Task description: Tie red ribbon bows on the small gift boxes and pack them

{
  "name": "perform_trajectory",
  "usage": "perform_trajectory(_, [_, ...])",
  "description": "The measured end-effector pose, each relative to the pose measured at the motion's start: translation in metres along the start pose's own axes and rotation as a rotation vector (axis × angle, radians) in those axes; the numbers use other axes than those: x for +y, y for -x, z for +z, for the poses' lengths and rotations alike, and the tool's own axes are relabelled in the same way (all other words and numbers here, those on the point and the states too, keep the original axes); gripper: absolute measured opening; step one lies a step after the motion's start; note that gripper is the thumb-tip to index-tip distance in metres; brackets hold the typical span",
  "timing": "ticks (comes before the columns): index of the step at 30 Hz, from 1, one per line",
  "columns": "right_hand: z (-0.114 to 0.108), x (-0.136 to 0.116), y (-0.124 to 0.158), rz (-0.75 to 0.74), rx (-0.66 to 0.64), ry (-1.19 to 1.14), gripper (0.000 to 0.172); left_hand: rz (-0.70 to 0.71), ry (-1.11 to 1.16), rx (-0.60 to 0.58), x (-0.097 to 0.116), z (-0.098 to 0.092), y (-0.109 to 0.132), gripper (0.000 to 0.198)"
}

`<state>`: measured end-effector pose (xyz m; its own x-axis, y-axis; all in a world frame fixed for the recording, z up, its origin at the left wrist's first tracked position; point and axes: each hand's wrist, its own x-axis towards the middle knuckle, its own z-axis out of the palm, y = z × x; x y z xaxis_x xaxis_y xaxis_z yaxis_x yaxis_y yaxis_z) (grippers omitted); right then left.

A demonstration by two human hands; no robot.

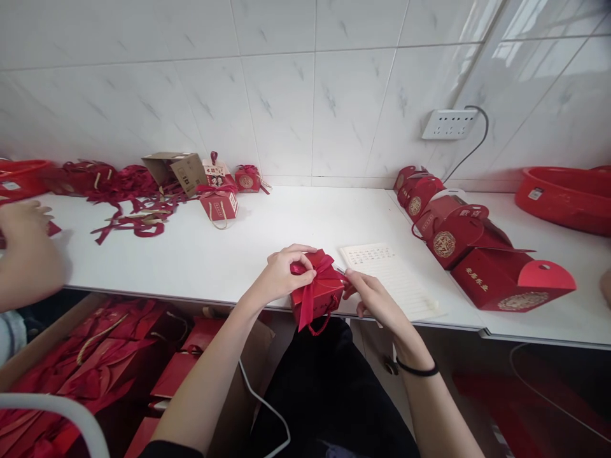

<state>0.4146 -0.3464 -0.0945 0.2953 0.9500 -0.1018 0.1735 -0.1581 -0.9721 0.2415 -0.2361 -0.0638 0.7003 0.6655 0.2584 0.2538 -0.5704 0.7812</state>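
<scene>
A small red gift box sits at the table's front edge, a red ribbon bow on its top and a red cord handle hanging at its front. My left hand rests over the box's left side, thumb and finger pinched on the bow's ribbon. One ribbon tail drops down the front of the box. My right hand is closed at the box's right side around a thin, silvery tool; only its tip shows, so its kind is unclear. Beside that hand lies a lined notepad with handwriting.
Several red gift boxes line the right. Loose red ribbons, a cardboard box and small gift boxes lie back left. A red basin stands far right. A co-worker's hand is at left, above a carton of red boxes.
</scene>
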Motion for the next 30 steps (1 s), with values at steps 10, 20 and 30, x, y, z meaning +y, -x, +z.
perform_trajectory(10, [-0.015, -0.004, 0.009, -0.036, -0.031, -0.033, 0.038, -0.046, 0.003, -0.015, 0.006, -0.001, -0.001, 0.012])
perform_trajectory(20, [0.0, -0.04, -0.04, -0.192, -0.038, 0.26, 0.046, -0.242, -0.072, 0.514, 0.001, 0.002, 0.018, 0.029])
perform_trajectory(30, [0.022, -0.02, -0.028, -0.197, 0.016, -0.199, 0.036, -0.36, 0.03, 0.449, 0.009, 0.023, 0.031, 0.028])
